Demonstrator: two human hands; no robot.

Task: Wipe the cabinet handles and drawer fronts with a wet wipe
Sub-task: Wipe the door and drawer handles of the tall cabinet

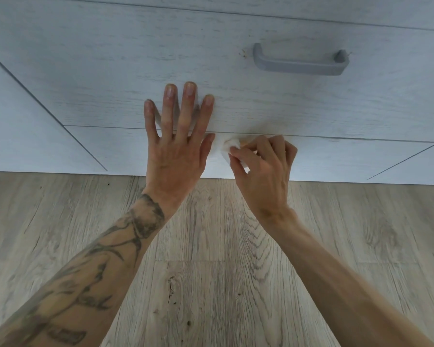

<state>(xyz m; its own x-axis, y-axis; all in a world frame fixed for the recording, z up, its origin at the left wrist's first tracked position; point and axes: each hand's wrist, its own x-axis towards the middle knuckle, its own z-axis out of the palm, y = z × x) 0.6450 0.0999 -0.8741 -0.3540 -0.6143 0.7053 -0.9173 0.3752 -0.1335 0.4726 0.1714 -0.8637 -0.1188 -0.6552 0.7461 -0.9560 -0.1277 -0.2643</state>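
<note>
Left hand: fingers spread flat, pressing the drawer front.
Right hand: pinches a white wet wipe at the seam (below the grey handle).

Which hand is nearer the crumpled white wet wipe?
Right. The right hand pinches the white wet wipe against the pale wooden drawer front; the left hand lies flat left of it.
</note>
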